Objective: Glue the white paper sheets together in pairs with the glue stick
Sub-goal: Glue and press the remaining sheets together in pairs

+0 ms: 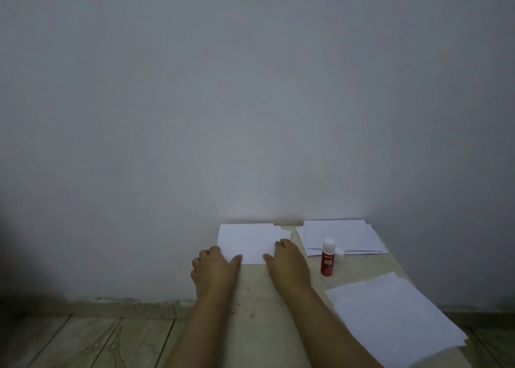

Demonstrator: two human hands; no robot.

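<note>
The person's left hand [216, 264] lies at the near-left corner of the flat white paper sheets [248, 242] set against the wall on the pale, scuffed tabletop [256, 298]. Its grip is released: the thumb reaches onto the paper's near edge, while the other fingers curve loosely over the tabletop's left edge and clasp nothing. The right hand [288, 259] rests on the same sheets' near-right part, fingers laid flat on the paper and the thumb pointing left along the near edge, so that grip too is slack, pressing rather than pinching. A torn or offset corner shows at the sheets' far right, which suggests more than one layer, though the layers cannot be told apart.

Just right of that hand stands the red glue stick with a white top [327, 257], upright and untouched, with its small white cap [340, 254] beside it. Behind these, against the wall, lies a loose stack of white paper [340, 236]; a second, larger stack of white sheets [395, 317] sits near the tabletop's front right edge.

The step in hand looks like smoothing a glued pair flat. Next, probably: set this pair aside, draw a fresh sheet from one stack, and take up the open glue stick with the right hand. Which stack is finished work cannot be told.
</note>
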